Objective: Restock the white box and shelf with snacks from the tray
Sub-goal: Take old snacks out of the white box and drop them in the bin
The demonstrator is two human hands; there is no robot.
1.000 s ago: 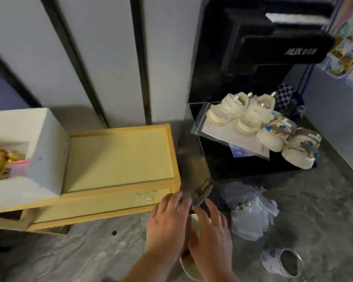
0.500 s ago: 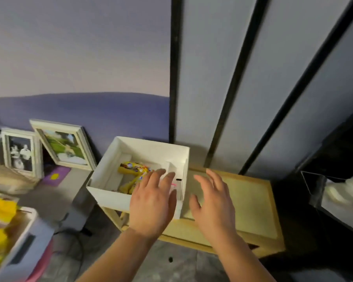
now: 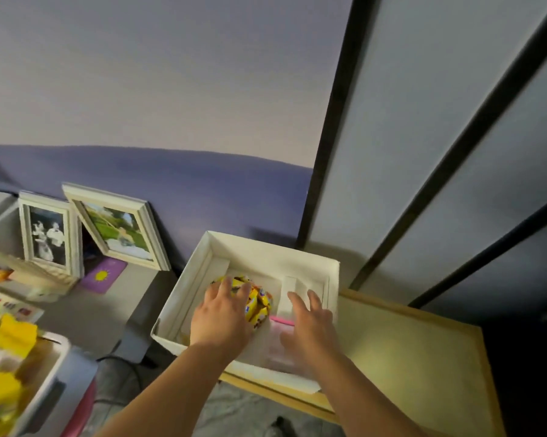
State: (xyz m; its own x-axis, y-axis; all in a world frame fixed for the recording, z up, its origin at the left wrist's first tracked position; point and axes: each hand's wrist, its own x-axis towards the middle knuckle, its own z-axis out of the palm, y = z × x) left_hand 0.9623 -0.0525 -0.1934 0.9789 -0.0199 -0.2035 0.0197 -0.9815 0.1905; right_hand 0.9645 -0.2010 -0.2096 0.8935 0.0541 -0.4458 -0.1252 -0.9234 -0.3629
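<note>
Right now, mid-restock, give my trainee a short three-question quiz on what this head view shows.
1. True or false: both hands are inside the white box.
2. Multiple choice: the left hand rests on A) a pink bag, B) the yellow snack packets, C) a picture frame.
3. Fill in: the white box sits on a ____ shelf.

Key
1. True: the left hand and right hand both reach inside it, fingers spread.
2. B. The pink-edged clear bag lies under the right hand.
3. Yellow wooden.
</note>
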